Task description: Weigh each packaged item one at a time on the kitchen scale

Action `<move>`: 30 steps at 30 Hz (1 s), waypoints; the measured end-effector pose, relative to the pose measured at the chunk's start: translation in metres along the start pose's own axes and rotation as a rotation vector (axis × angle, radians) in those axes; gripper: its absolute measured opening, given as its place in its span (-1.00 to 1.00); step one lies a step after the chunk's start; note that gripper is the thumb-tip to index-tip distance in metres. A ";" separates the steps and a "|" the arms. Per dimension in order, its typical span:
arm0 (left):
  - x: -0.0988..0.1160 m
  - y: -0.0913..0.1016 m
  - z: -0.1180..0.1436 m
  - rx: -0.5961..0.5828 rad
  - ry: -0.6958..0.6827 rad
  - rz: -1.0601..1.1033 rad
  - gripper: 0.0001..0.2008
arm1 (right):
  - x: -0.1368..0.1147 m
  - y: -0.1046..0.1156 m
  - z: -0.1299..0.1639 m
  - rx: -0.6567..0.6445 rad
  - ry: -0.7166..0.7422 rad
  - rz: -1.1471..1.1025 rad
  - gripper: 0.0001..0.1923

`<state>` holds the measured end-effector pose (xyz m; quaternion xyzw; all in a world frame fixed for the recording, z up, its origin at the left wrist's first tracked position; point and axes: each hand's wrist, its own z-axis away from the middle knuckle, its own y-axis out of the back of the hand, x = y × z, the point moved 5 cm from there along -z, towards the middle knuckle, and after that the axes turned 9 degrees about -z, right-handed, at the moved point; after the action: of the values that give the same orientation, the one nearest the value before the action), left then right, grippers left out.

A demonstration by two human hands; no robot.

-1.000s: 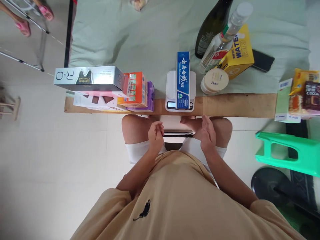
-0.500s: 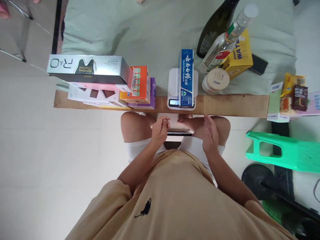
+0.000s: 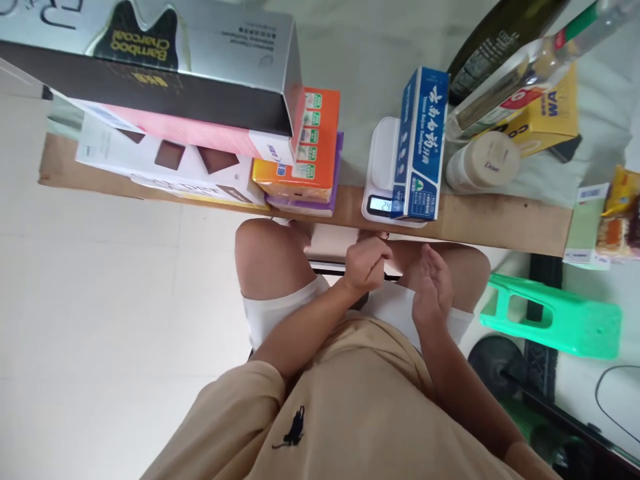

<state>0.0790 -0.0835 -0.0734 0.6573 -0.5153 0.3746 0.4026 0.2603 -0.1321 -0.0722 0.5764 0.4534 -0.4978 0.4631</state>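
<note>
Head view is showing the toothpaste box (image 3: 426, 147) resting on the scale (image 3: 384, 163), twelve o'clock from the released right hand (image 3: 433, 287), left hand (image 3: 367, 265) forming a seemingly empty fist; weighing is apparently happening, any lift calling for a wide grasp.

The Yunnan Baiyao toothpaste box (image 3: 424, 147) rests on a digital scale (image 3: 383, 157); left hand (image 3: 367, 265) curled, right hand (image 3: 433, 285) open.

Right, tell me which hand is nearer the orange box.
Left. The left hand is in front of the orange box and to its right; the right hand is farther right.
</note>
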 end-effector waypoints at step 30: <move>0.027 -0.003 -0.065 -0.299 0.188 0.054 -0.07 | -0.055 -0.081 -0.116 -0.065 0.030 -0.015 -0.40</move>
<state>0.0825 -0.0342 -0.0236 0.5382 -0.5428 0.3640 0.5322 0.1932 -0.0079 -0.0151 0.5650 0.4805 -0.4774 0.4711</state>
